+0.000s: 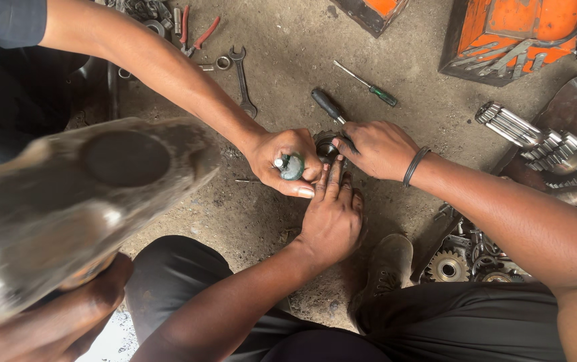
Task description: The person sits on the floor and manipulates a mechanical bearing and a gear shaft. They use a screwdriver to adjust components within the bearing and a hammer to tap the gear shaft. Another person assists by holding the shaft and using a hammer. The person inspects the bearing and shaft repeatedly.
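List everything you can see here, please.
round metal part: one, dark, floor centre
hammer: one, grey, blurred, raised left in a co-worker's hand
green-handled tool: one, in co-worker's other hand
screwdrivers: two, black and green handles, floor
spanner: one, grey, upper floor
pliers: one, red-handled, top
gears: several, grey, right
orange boxes: two, top right
left hand: fingers flat against the part
right hand: black wristband, gripping the part
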